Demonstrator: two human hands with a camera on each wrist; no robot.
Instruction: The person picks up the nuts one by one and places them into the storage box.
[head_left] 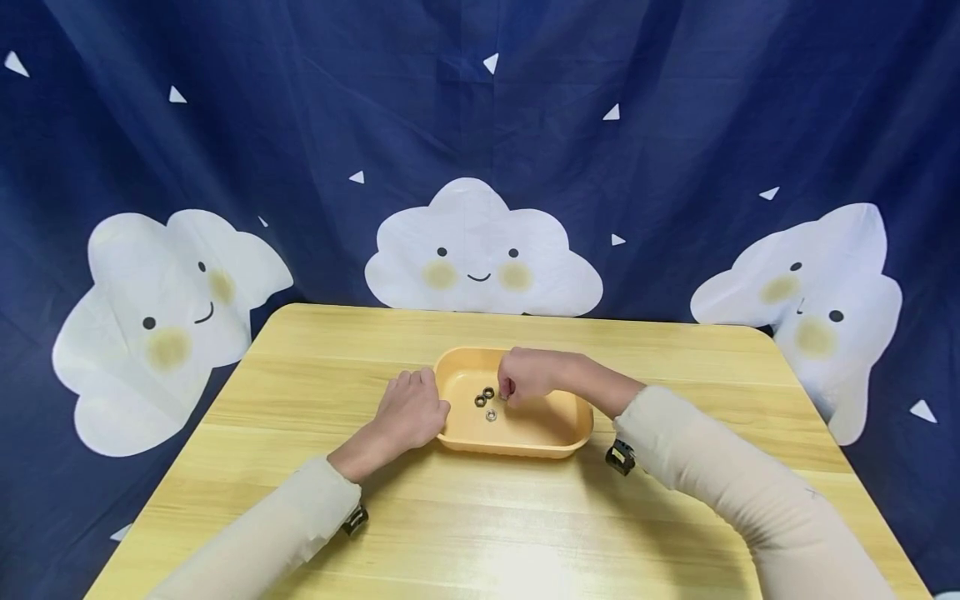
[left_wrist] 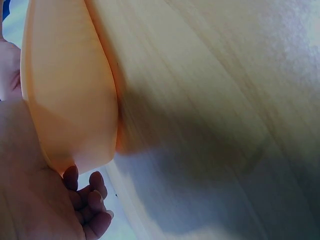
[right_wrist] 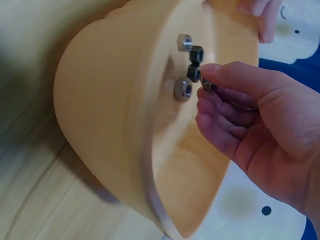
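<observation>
A peach-coloured plastic tray (head_left: pixel 517 450) holds several hex nuts, some dark and some silver. My left hand (head_left: pixel 408 408) grips the tray's left end, its thumb at the rim and its curled fingers showing past the outer wall in the left wrist view. Over the inside of the tray, my right hand (head_left: pixel 534 375) pinches a nut (right_wrist: pixel 206 84) between thumb and forefinger. Close to those fingertips lie a silver nut (right_wrist: pixel 183 90) and a dark nut (right_wrist: pixel 193 73). Another dark nut (right_wrist: pixel 196 54) and a silver nut (right_wrist: pixel 184 42) sit beyond them.
The tray stands on a light wooden table (head_left: pixel 315 358). Behind the table hangs a dark blue curtain (head_left: pixel 315 100) printed with white clouds. A small black device (head_left: pixel 620 457) is at the right wrist, and a similar black device (head_left: pixel 356 521) is at the left.
</observation>
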